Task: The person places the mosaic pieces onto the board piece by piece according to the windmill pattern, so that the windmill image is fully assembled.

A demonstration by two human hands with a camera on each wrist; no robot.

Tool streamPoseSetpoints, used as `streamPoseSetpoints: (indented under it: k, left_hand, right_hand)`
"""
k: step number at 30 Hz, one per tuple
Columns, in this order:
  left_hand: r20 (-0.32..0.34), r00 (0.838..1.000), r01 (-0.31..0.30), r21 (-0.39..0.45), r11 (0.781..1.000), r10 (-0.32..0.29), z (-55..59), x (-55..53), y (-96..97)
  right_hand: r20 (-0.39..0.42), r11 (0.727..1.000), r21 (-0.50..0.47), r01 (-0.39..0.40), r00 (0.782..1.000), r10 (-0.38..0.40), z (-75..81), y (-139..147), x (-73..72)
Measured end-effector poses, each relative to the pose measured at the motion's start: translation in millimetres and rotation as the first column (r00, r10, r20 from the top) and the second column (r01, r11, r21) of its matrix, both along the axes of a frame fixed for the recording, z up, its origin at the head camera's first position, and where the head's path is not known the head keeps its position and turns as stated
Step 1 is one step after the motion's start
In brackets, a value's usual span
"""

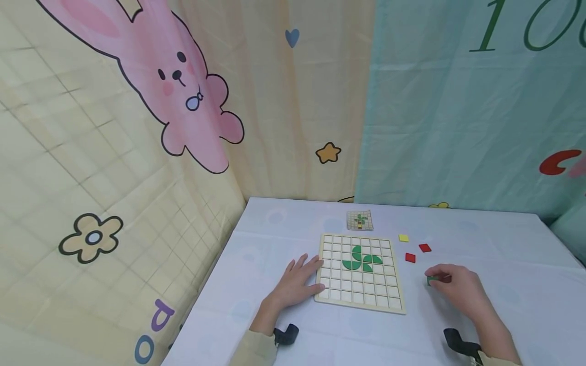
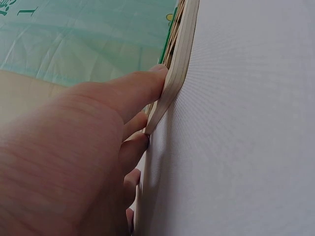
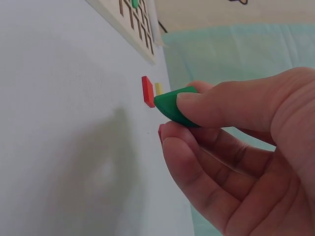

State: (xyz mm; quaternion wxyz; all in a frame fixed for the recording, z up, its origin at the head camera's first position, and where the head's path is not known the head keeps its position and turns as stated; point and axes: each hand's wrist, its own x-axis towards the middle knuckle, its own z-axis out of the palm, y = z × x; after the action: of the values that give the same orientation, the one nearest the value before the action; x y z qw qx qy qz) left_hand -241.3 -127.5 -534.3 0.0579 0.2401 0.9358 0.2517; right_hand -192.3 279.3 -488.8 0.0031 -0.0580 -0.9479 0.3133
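Note:
My right hand (image 1: 459,288) is raised over the table, right of the board, and pinches a green quarter-circle tile (image 3: 171,104) between thumb and fingers. Seen from the right wrist, the tile's pointed corner sticks out past the thumb. A square wooden grid board (image 1: 358,299) lies flat on the table with several green leaf-shaped and quarter-circle tiles (image 1: 352,265) set around its middle. Against the board's left edge rests my left hand (image 1: 296,282), fingers spread. Its thumb (image 2: 142,87) touches the board's rim in the left wrist view.
Behind the board lies a small pattern card (image 1: 351,220) showing a grid design. A yellow square tile (image 1: 403,237) and two red square tiles (image 1: 410,257) are right of the board. A white cloth (image 1: 284,223) covers the table, with printed curtains behind.

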Motion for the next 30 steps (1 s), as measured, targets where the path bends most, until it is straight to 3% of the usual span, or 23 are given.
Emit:
streamPoseSetpoints:
  k: [13,30]
  left_hand:
    - [-0.008,1.0,0.001,-0.007,1.0,-0.001,-1.3,-1.2,-0.2]
    - [-0.008,1.0,0.008,-0.012,1.0,-0.008,-0.4,0.2,-1.2]
  right_hand:
    - [-0.061,0.999,-0.026,-0.038,0.997,0.036,0.7,-21,-6.9]
    - [-0.08,0.992,-0.078,-0.095,0.993,0.089,-1.6,-49,-19.3]
